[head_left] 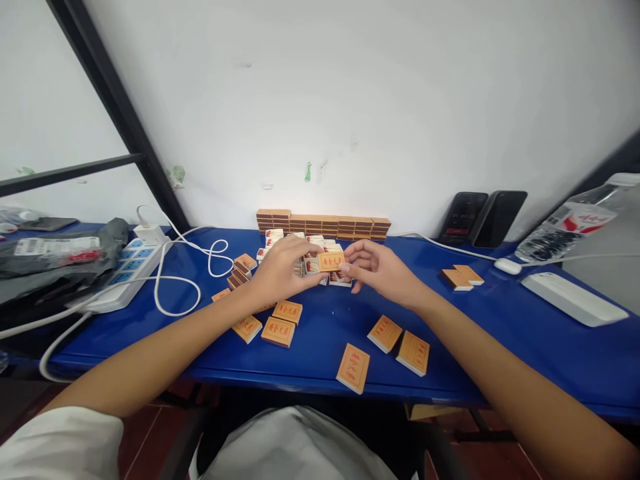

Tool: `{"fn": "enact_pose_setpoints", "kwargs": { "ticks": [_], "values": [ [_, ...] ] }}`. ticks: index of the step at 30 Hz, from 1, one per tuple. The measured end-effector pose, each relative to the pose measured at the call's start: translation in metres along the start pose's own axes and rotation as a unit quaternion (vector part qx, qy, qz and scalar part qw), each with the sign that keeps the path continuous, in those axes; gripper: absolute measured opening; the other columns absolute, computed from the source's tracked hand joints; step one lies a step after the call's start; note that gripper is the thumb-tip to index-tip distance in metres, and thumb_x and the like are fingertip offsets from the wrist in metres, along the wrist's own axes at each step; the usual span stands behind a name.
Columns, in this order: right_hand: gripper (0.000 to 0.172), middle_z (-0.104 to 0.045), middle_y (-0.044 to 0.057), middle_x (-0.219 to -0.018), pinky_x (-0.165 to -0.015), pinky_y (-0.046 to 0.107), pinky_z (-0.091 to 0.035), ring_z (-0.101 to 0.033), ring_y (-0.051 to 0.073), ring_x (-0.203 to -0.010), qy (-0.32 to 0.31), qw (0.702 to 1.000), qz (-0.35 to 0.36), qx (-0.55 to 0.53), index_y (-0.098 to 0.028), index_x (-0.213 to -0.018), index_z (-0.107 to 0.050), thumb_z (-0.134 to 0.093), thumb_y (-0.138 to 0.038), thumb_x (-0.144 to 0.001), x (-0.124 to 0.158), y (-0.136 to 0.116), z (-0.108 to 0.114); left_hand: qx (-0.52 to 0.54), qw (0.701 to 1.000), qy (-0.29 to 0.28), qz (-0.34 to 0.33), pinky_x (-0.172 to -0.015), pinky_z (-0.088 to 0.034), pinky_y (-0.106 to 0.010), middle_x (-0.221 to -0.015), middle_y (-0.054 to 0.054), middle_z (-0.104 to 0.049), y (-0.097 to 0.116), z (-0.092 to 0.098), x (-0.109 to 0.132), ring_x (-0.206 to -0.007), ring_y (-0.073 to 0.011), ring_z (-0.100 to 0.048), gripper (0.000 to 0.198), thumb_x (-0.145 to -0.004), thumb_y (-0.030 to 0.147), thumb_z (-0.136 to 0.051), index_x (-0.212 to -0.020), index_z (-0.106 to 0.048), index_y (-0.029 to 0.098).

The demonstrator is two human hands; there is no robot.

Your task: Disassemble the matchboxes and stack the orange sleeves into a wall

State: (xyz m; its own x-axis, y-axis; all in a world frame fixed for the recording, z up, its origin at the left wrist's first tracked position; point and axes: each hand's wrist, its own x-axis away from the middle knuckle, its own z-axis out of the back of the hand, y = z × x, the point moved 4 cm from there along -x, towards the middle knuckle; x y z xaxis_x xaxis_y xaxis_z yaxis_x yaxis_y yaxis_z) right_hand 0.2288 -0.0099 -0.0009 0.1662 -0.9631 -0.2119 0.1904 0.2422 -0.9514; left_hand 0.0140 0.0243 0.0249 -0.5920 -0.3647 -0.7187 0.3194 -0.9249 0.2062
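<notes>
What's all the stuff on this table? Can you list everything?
table: one, blue, under everything
held matchbox: one, orange, between both hands
loose matchboxes: about a dozen, orange, scattered on table
stacked matchboxes: one row, brown, against wall
power strip: one, white and blue, left
cables: several, white, left
phones: two, black, leaning on wall
bottle: one, clear, far right
left hand: one, gripping held matchbox
right hand: one, gripping held matchbox

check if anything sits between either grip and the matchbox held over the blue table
Nothing visible does. The left grip and right grip both pinch the matchbox, one at each end, fingers directly on it. Open match trays lie behind and below it, not between.
</notes>
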Motion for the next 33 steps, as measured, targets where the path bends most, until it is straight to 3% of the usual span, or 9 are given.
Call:
{"fn": "enact_pose_setpoints", "kwargs": {
  "ticks": [4,14,22,28,33],
  "values": [
    [0.049,-0.069,0.002,-0.080,-0.052,0.032,-0.063,-0.069,0.020,-0.073,0.009,0.998,-0.021,-0.052,-0.021,-0.095,-0.064,-0.089,-0.057,-0.074,-0.002,0.004,-0.002,-0.005,1.000,0.011,0.009,-0.084,-0.053,-0.042,-0.101,-0.007,-0.074,0.002,0.000,0.001,-0.094,-0.0251,-0.066,0.031,-0.089,0.037,-0.081,-0.112,-0.070,0.020],
    [0.045,-0.073,0.004,-0.080,-0.047,0.029,-0.061,-0.069,0.019,-0.069,0.021,0.998,-0.008,-0.057,-0.019,-0.095,-0.073,-0.092,-0.052,-0.072,-0.003,0.009,-0.002,0.013,1.000,0.014,-0.006,-0.087,-0.053,-0.043,-0.101,-0.007,-0.076,0.002,-0.001,0.002,-0.096,-0.0256,-0.067,0.028,-0.088,0.033,-0.081,-0.112,-0.072,0.022],
    [0.045,-0.072,0.004,-0.070,-0.044,0.025,-0.056,-0.066,0.016,-0.059,0.022,0.994,-0.070,-0.077,-0.018,-0.085,-0.072,-0.092,-0.055,-0.071,0.001,0.004,-0.009,0.005,1.000,0.005,-0.022,-0.090,-0.054,-0.046,-0.101,-0.009,-0.075,0.002,-0.004,0.003,-0.097,-0.0267,-0.067,0.031,-0.089,0.036,-0.081,-0.114,-0.073,0.019],
    [0.049,-0.072,0.003,-0.071,-0.043,0.025,-0.056,-0.068,0.017,-0.060,0.033,0.994,-0.060,-0.084,-0.020,-0.088,-0.067,-0.093,-0.058,-0.068,0.003,0.002,-0.020,0.003,1.000,0.002,-0.026,-0.089,-0.055,-0.046,-0.102,-0.010,-0.076,0.001,-0.006,0.003,-0.096,-0.0265,-0.067,0.031,-0.090,0.037,-0.080,-0.115,-0.074,0.019],
    [0.049,-0.071,0.004,-0.066,-0.044,0.025,-0.054,-0.066,0.016,-0.058,0.043,0.995,-0.057,-0.074,-0.019,-0.082,-0.068,-0.089,-0.063,-0.071,0.001,0.005,-0.016,-0.014,1.000,0.005,-0.020,-0.088,-0.055,-0.046,-0.104,-0.010,-0.077,-0.003,-0.005,0.003,-0.098,-0.0275,-0.069,0.038,-0.091,0.044,-0.079,-0.120,-0.075,0.020]
  ]
}}
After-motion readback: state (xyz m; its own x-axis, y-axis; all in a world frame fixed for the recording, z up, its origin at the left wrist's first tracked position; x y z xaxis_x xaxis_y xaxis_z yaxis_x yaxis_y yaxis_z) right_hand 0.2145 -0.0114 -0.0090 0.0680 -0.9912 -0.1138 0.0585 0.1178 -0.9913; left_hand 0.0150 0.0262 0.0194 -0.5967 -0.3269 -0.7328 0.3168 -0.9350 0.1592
